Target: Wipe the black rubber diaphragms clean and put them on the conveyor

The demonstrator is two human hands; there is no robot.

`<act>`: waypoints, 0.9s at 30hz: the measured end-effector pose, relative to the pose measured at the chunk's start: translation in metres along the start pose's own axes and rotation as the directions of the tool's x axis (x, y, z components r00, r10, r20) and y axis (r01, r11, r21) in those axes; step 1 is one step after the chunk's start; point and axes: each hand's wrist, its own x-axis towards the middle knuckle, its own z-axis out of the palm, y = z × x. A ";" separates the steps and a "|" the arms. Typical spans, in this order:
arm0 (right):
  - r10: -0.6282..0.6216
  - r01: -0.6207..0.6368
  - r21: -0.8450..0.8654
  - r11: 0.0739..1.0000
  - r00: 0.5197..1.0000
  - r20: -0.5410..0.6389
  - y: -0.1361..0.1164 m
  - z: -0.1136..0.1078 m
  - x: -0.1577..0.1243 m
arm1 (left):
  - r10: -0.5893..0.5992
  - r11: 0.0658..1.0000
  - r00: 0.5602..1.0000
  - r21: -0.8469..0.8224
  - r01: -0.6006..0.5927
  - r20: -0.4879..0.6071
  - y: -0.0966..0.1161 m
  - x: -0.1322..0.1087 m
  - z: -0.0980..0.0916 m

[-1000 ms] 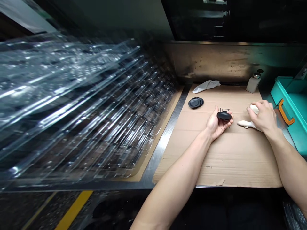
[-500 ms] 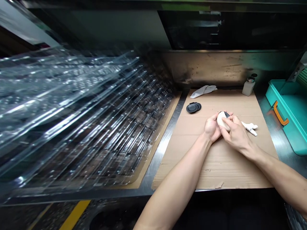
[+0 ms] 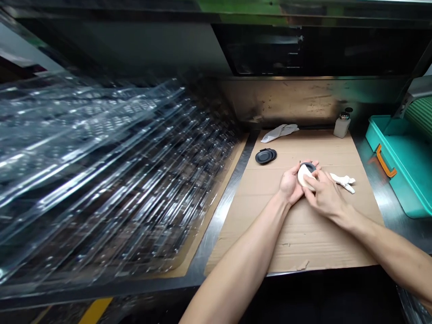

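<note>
My left hand (image 3: pixel 290 185) cradles a dark oval piece (image 3: pixel 309 167), its fingers curled under and behind it. Over the near part of that piece lies a white pad or folded cloth (image 3: pixel 304 176); I cannot tell which. My right hand (image 3: pixel 326 193) pinches the white pad and presses it against the dark surface. Just beyond my right hand, a crumpled white cloth (image 3: pixel 344 182) rests on the cardboard sheet (image 3: pixel 256 216). Farther left lie a few similar black oval pieces (image 3: pixel 265 156), overlapping one another.
A grey-white cloth (image 3: pixel 280 132) and a small bottle with a metal top (image 3: pixel 342 124) stand along the back. To the right is a teal bin (image 3: pixel 405 193) with an orange handle (image 3: pixel 384 161). Stacked clear plastic trays (image 3: pixel 128 180) fill the left side, blurred.
The whole view has shifted slightly, so the bench things appear a little farther left and lower. Both hands keep hold, and more of the dark piece's far side shows above the white pad.
</note>
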 end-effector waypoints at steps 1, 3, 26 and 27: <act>0.012 -0.012 -0.024 1.000 1.000 0.003 0.006 -0.002 0.001 | 0.003 1.000 1.000 0.005 -0.003 -0.004 0.001 -0.001 -0.001; 0.096 -0.099 -0.063 0.993 0.994 -0.048 0.021 -0.009 0.004 | 0.019 1.000 1.000 0.007 -0.019 -0.005 0.005 -0.002 -0.002; 0.288 -0.304 -0.167 0.938 0.951 -0.113 0.077 -0.037 0.013 | 0.264 0.879 0.956 0.374 -0.294 0.131 0.002 -0.008 -0.006; 0.326 -0.341 -0.190 0.921 0.940 -0.102 0.083 -0.037 0.013 | 0.350 0.793 0.921 0.469 -0.390 0.173 -0.001 -0.010 -0.005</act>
